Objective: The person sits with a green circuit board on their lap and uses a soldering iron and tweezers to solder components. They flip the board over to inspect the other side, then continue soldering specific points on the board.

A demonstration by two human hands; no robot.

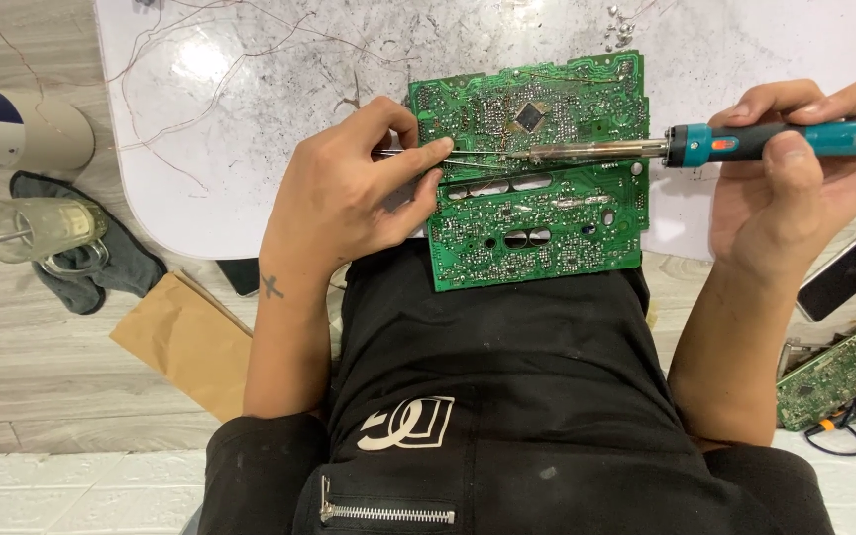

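Two tools meet over the green circuit board (532,213): left hand (354,193) pinches thin metal tweezers (448,159), right hand (795,168) grips a teal soldering iron (705,145).

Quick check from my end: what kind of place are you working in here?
Likely an informal electronics repair spot on the floor. A green circuit board lies on a scorched white board, the right hand holds a soldering iron, and another circuit board lies nearby.

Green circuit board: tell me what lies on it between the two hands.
In the head view, the soldering iron's metal shaft and the tweezers cross the green circuit board between left hand and right hand.
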